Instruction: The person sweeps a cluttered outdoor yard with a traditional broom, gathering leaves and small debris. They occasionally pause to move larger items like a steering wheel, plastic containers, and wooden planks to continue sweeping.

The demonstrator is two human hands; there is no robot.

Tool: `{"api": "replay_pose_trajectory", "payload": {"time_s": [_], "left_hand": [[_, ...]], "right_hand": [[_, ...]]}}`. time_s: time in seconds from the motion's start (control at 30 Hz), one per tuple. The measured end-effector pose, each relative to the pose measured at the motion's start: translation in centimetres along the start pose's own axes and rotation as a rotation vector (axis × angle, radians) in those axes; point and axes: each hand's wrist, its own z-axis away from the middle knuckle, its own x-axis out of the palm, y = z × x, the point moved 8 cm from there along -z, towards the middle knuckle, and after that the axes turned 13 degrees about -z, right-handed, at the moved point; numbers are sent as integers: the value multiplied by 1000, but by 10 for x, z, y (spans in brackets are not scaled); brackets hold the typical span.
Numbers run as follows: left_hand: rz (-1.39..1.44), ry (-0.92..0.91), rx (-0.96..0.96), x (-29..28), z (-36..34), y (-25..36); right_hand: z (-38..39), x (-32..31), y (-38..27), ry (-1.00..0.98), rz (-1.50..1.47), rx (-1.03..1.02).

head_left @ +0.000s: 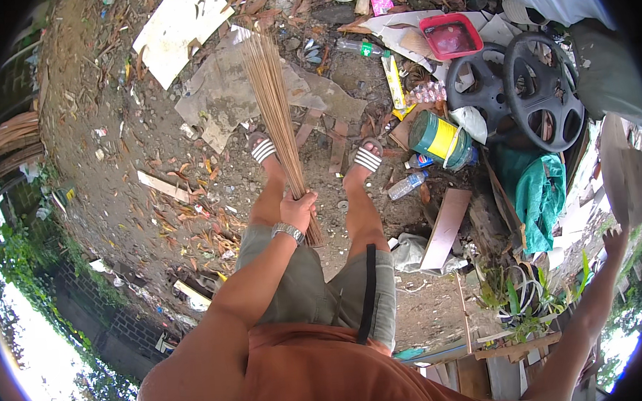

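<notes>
My left hand, with a metal watch on its wrist, is closed round a stick broom. The broom's long thin bristles point away from me and spread over the ground past my left foot; its bound end shows just behind the hand. Far out to the right, my arm is stretched sideways, and my right hand is at the lower end of a flat grey-brown board. The fingers look closed on the board's edge, small near the picture's rim.
To the right lie two steering wheels, a red basin, a bucket with a yellow label, plastic bottles and green cloth. Flattened sheeting and a pale board lie ahead. Dry leaves litter the dirt.
</notes>
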Motion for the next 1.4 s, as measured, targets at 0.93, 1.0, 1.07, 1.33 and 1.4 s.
{"api": "replay_pose_trajectory", "payload": {"time_s": [0.93,1.0,1.07,1.33,1.4], "left_hand": [[386,159,-296,-223,-161,-85],[381,128,-270,-227,-164,-78],[395,116,-263,-230,-168,-76],[439,125,-273,-245,-181,-85],[461,126,-286,-244,-180,-85]], "right_hand": [[870,769,722,-1147,1152,-454],[898,794,710,-1212,1192,-749],[918,822,705,-1220,1214,-935],[919,867,728,-1259,1123,-784],[916,851,741,-1359,1014,-694]]}}
